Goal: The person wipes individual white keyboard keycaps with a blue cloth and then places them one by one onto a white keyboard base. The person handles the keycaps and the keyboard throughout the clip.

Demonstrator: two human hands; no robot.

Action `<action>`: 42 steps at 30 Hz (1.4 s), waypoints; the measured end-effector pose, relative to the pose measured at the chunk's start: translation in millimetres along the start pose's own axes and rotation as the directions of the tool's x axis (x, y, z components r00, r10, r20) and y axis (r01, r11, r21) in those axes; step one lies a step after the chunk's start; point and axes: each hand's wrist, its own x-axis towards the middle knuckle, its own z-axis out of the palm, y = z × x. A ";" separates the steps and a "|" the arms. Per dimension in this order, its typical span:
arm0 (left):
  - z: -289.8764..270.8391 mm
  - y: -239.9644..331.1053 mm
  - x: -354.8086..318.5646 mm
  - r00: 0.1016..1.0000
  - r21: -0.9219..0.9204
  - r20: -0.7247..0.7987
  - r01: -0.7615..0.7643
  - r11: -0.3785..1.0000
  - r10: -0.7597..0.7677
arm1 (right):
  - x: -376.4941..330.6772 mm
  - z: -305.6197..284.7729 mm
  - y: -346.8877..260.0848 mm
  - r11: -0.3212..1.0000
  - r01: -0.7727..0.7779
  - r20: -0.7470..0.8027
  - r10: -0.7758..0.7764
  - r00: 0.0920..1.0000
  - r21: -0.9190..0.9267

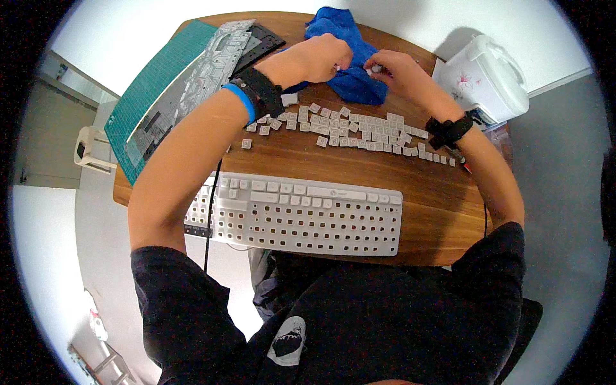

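Observation:
Over the far side of the table, my left hand [324, 56] is closed above a blue cloth [359, 80]. A small pale bit shows at its fingertips, too small to name. Facing it, my right hand [399, 72] pinches a small whitish keycap [375, 68] at the cloth's right side. Many loose white keycaps [369, 131] lie in rough rows on the wood just nearer than the cloth. Along the near edge sits a white keyboard [308, 221] with most of its key sockets bare; a top row of keys is still fitted. My left forearm covers part of its left end.
A green cutting mat [157, 77] at the left carries a grey patterned sheet [212, 70] and a black panel [260, 46]. At the right stands a white appliance with a handle [484, 80]. A black cable [213, 212] crosses the keyboard. The wooden table [436, 221] has a curved edge.

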 end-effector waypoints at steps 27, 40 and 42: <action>-1.4 -6.5 6.7 0.922 -0.084 0.016 0.387 0.918 -0.387 | 5.6 -0.8 7.1 0.993 0.120 -0.015 -0.120 0.993 -0.004; 10.9 -21.4 3.9 0.965 0.094 -0.020 0.263 0.960 -0.262 | 2.7 15.0 11.7 0.996 0.042 0.002 -0.043 0.999 0.073; 10.9 -18.9 5.3 0.964 0.083 -0.041 0.265 0.961 -0.262 | -3.1 17.2 12.8 0.994 0.091 -0.052 -0.089 0.995 0.053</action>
